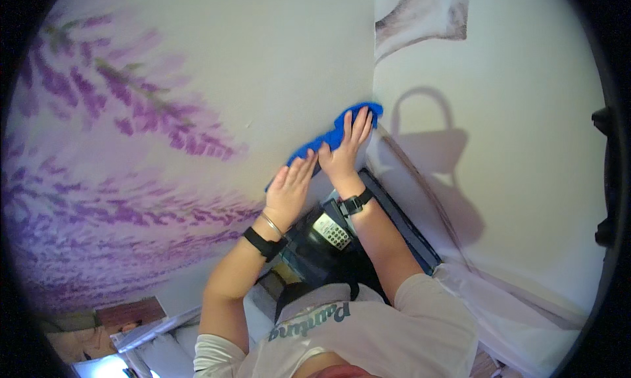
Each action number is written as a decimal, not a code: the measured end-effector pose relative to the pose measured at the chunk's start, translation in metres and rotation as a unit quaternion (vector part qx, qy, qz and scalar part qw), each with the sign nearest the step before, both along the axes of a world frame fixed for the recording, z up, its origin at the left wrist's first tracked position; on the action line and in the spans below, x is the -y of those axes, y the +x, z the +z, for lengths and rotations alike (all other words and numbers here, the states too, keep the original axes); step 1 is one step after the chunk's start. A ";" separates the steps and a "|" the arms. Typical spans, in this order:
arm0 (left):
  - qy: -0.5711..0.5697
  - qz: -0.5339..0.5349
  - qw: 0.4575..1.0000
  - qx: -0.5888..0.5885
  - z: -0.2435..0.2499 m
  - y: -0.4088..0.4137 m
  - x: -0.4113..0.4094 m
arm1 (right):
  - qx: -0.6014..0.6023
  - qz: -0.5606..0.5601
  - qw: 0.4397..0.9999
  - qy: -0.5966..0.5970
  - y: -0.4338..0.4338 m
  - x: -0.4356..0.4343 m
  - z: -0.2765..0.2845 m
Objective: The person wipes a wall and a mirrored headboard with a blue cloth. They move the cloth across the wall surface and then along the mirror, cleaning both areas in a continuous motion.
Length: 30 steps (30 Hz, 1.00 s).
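A crumpled blue cloth (314,145) lies stretched slantwise across the wall beside the room's corner. My right hand (347,149) presses the upper part of the cloth near the corner line, fingers extended and thumb apart. Lower and to the left, my left hand (291,186) leans flat over the cloth's lower end, partly hiding it. The left wall (276,58) under the cloth is pale, with a mural of purple lavender sprigs (148,99). Each wrist wears a black band, and a thin metal bangle circles the left one.
Below my forearms sit a telephone keypad unit (333,231) and a dark-blue-edged case or surface (404,223). A bag-shaped shadow falls on the right wall (522,107). Translucent white sheeting (522,304) hangs at lower right. A reddish-brown panel (130,315) shows at lower left.
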<state>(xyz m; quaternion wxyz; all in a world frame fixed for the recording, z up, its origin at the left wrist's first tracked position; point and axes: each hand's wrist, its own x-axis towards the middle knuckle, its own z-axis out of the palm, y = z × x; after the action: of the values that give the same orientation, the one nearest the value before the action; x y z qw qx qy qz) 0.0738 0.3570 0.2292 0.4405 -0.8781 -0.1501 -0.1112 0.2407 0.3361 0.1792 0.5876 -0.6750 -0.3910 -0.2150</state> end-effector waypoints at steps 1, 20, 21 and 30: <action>-0.015 -0.005 1.000 -0.019 -0.016 0.002 0.001 | 0.004 0.005 1.000 -0.015 0.002 0.003 -0.016; -0.125 0.046 0.914 -0.384 -0.214 -0.019 0.023 | -0.552 0.113 0.810 -0.164 -0.114 0.015 -0.368; -0.073 0.003 0.922 -0.381 -0.192 0.011 0.010 | -0.558 0.079 0.812 -0.150 -0.098 -0.020 -0.412; -0.064 0.051 0.971 -0.223 -0.064 -0.105 0.022 | -0.617 0.135 0.772 -0.074 -0.190 0.017 -0.127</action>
<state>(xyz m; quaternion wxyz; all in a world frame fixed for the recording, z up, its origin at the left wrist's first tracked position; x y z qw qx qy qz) -0.0310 0.3349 0.1656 0.4109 -0.8983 -0.0994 0.1198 0.0512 0.3189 0.0523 0.6736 -0.6443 -0.0463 0.3590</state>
